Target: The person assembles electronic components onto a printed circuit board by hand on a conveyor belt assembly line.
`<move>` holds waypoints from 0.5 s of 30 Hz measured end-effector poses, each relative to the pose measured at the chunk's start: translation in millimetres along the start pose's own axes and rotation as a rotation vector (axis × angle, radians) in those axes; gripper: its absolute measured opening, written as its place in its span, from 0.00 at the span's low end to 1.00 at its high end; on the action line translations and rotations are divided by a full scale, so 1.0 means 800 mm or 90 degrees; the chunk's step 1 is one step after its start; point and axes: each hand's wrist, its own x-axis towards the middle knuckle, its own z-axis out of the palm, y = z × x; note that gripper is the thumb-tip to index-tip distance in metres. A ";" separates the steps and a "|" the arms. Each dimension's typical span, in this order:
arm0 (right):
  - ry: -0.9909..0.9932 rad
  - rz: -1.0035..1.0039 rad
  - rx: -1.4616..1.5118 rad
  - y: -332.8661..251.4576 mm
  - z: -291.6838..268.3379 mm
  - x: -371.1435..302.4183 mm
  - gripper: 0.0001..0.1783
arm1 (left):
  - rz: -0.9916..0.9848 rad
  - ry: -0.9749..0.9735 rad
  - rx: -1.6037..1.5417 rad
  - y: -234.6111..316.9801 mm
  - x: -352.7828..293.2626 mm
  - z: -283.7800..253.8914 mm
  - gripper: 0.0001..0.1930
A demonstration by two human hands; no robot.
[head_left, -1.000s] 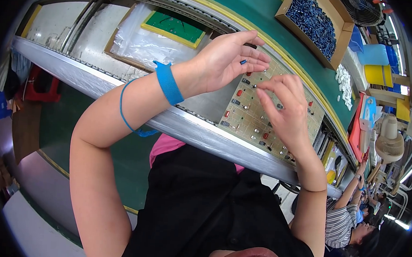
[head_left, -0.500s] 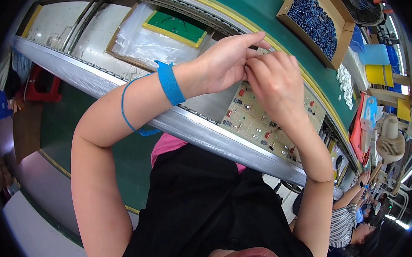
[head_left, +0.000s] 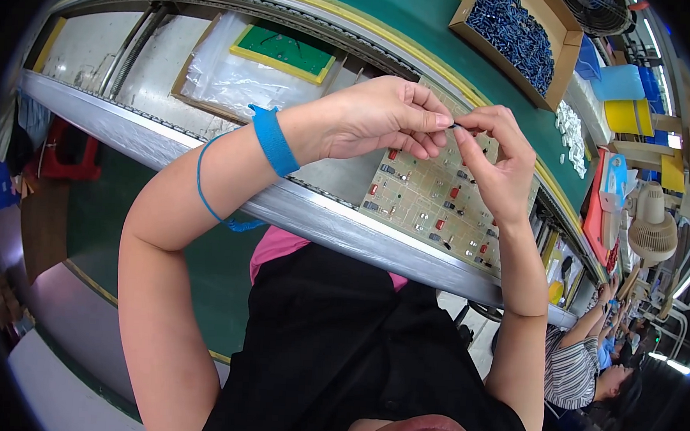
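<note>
Both left hand and right hand: grip closed on dark part | circuit board partly hidden | box beyond

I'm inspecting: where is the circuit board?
The circuit board lies right of centre in the head view, under the left hand and right hand, beside the silver rail.

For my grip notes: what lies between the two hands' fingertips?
The head view shows a small dark part between the left hand and right hand.
</note>
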 end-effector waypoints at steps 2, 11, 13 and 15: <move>0.018 0.002 -0.001 -0.002 0.000 -0.004 0.06 | -0.009 0.007 0.028 0.001 0.000 0.001 0.10; -0.118 -0.052 -0.075 -0.028 0.007 -0.043 0.07 | 0.068 0.141 0.033 0.009 0.003 -0.012 0.09; -0.204 -0.062 -0.085 -0.030 0.017 -0.056 0.08 | 0.074 0.142 0.045 0.010 0.004 -0.009 0.09; -0.215 -0.064 -0.096 -0.032 0.026 -0.064 0.08 | 0.076 0.141 0.048 0.011 0.002 -0.008 0.09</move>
